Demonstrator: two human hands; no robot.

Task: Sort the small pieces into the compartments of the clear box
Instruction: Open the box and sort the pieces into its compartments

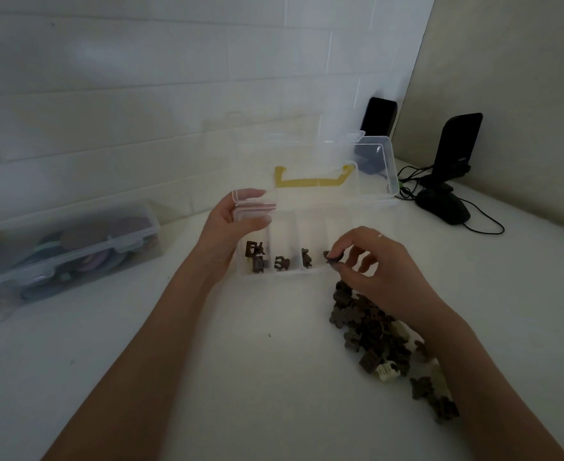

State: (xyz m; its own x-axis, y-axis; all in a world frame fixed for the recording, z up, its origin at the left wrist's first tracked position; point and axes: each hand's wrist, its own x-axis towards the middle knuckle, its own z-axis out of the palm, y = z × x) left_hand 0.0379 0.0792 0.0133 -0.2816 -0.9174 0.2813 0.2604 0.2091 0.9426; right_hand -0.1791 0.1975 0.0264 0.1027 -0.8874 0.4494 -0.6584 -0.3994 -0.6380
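The clear box (310, 234) stands open in the middle of the white table (207, 361), a few brown pieces lying in its near compartments. The left hand (237, 217) grips the box's left end, while the right hand (370, 261) pinches one brown piece (333, 259) over the box's near right edge. The pile of pieces (383, 341) lies on the table near right, partly under the right wrist.
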